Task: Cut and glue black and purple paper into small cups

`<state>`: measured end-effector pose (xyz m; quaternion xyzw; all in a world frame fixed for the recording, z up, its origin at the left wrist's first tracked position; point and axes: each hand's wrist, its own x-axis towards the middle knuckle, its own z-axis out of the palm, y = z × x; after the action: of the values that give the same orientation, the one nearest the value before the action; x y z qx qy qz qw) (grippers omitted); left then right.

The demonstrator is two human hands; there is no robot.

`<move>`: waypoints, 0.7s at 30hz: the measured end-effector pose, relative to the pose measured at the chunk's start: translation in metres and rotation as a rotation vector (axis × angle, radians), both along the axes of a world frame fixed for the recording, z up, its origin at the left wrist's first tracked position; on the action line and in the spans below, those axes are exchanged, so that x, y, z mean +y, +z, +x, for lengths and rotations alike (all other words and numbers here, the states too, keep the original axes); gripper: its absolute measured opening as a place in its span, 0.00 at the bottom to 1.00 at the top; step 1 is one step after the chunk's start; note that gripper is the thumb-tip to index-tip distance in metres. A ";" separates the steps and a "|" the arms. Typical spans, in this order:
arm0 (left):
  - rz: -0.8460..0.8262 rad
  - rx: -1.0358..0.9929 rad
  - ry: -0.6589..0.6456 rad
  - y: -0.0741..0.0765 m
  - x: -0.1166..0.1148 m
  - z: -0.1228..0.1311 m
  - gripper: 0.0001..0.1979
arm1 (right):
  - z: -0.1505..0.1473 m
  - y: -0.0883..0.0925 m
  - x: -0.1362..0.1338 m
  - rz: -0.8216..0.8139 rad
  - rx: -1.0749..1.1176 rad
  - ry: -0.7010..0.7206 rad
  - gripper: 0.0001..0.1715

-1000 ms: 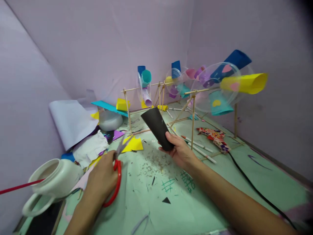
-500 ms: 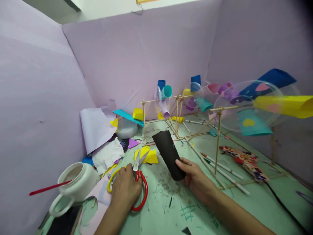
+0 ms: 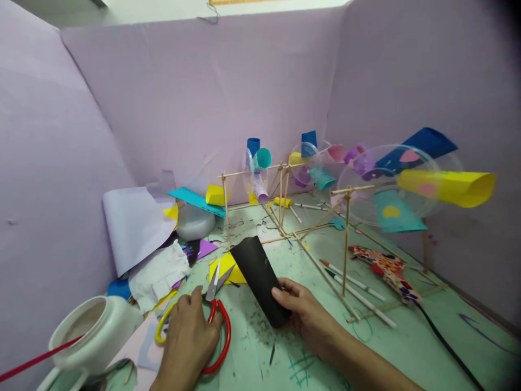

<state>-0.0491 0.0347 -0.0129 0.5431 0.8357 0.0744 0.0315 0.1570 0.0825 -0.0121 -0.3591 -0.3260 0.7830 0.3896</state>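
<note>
Right hand (image 3: 311, 320): fingers (image 3: 281, 293) curled and clamped on the lower end of a black paper tube (image 3: 256, 271).
Black paper tube: matte sheet rolled into a slightly flaring cylinder. It tilts up and away to the left, low over the tabletop (image 3: 407, 342), between the two hands.
Left hand (image 3: 187, 339): palm down, fingers together, laid over the handles of the scissors (image 3: 223, 326). Cannot tell whether any finger passes through a loop.
Scissors: flat on the tabletop, one red plastic loop and one yellow. Short steel blades slightly parted, tips just beside the tube.
Under the blades: a folded yellow paper scrap (image 3: 226, 266).
Tabletop: pale green, smooth, pen-scribbled, dusted with dark paper snippets.
Left edge: white plastic jug (image 3: 91, 331), round open mouth, thin red stick (image 3: 32, 361) poking out. Crumpled white paper (image 3: 157, 271) lies behind it.
Beyond the tube: frame of thin wooden sticks (image 3: 345, 239) carrying clear plastic discs (image 3: 366, 206) and a glossy yellow paper roll (image 3: 448, 187).
Right side: white pens (image 3: 362, 285) by the frame, black cable (image 3: 448, 347) trailing off.
</note>
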 end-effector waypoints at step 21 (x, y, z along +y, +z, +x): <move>0.532 -1.604 0.181 0.005 -0.014 0.061 0.22 | -0.006 0.005 0.038 0.224 -0.143 -0.361 0.20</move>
<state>0.0116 0.0204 -0.0075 0.2464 0.5553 0.6333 0.4795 0.1507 0.1203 -0.0074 -0.4207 -0.3678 0.6320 0.5369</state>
